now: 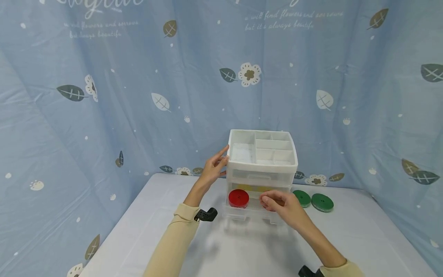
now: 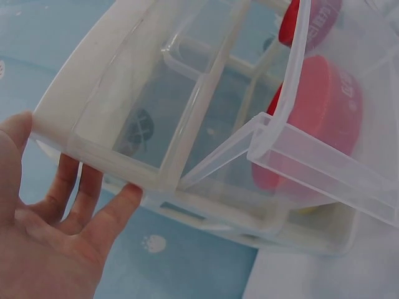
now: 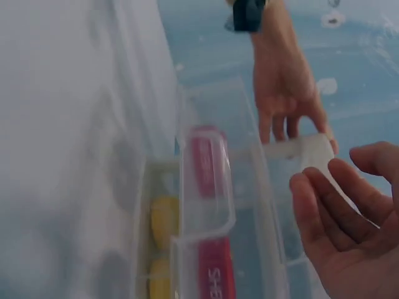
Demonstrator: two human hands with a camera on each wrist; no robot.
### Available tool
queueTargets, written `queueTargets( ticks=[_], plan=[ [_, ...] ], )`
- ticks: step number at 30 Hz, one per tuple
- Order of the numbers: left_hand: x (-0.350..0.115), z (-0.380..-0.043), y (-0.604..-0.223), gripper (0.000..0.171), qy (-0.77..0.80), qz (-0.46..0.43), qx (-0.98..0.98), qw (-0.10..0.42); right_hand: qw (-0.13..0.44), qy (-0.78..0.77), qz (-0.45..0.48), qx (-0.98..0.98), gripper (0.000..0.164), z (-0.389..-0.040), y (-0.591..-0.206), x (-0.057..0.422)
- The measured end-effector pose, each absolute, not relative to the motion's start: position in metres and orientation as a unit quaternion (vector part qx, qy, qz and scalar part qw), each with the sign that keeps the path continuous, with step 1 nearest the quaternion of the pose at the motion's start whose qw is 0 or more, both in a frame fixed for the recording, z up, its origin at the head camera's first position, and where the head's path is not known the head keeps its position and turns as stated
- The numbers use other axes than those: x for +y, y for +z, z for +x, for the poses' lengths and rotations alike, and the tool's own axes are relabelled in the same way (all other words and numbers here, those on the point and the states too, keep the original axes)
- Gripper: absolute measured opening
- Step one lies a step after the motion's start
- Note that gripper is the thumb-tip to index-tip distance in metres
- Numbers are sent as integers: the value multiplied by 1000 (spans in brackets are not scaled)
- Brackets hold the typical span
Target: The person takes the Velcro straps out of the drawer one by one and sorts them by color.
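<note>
Red discs [image 1: 238, 198] lay side by side in a pulled-out clear drawer [image 1: 238, 214], their row running left to right along its front edge; the drawer unit [image 1: 262, 167] stood near the back edge of the table [image 1: 138, 231]. The right hand [image 1: 285, 207] was nearer, its loosely bent, empty fingers just above the right-hand disc, apart from it. The left hand [image 1: 210, 169], fingers spread, touched the unit's upper left side.

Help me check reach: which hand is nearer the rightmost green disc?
Right. The right hand is at the open drawer, left of the rightmost green disc; the left hand is farther away, touching the left side of the drawer unit.
</note>
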State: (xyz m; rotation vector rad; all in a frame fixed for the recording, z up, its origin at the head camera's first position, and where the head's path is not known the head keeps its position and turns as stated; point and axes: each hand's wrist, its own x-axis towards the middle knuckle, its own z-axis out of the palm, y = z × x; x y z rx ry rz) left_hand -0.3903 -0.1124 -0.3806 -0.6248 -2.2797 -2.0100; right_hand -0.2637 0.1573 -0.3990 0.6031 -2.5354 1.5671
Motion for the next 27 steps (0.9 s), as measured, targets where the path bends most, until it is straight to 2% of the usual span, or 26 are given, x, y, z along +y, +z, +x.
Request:
queueTargets(
  ticks=[3, 8, 17, 27],
  plan=[
    [-112, -390, -382, 46, -649, -200, -734, 20, 91, 449, 201, -866, 24, -274, -399, 160],
    [-112, -391, -382, 47, -650, -203, -732, 13, 126, 371, 191, -900, 18, -289, -407, 160],
    [-113, -392, -375, 51, -653, -204, -729, -22, 169, 271, 202, -926, 23, -302, -414, 155],
    [-113, -392, -380, 49, -652, -208, -729, 6, 146, 216, 185, -948, 32, -308, -416, 151]
  ],
)
